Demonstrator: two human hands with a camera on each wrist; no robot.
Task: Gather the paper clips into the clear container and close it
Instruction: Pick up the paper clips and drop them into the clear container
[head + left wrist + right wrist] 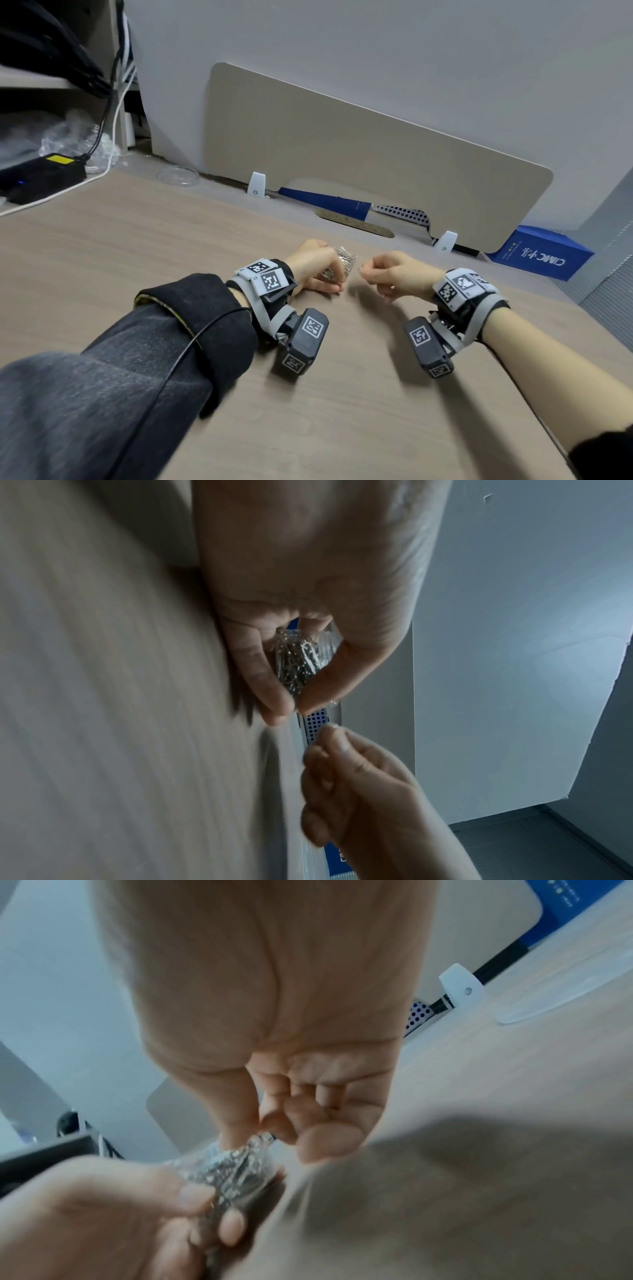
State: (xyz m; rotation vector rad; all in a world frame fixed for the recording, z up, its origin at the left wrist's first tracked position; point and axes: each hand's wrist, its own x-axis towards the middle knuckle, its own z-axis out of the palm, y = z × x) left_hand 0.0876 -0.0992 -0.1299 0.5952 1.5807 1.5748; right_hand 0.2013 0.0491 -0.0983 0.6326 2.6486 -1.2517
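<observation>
My left hand (330,275) rests on the wooden desk (137,246) and grips a small clear container (342,262) packed with silver paper clips (296,660); thumb and fingers curl round it. In the left wrist view the left hand (294,706) meets over the container (325,645). Just right of it, my right hand (367,271) pinches a single paper clip (334,725) at its fingertips, a short gap from the container's mouth. The right wrist view shows the right hand (274,1133) just above the blurred container (232,1167).
A clear round lid (178,176) lies at the back left of the desk. A beige divider panel (342,147) stands along the back edge, with a blue box (541,253) behind its right end. A black power unit (41,178) with cables sits far left.
</observation>
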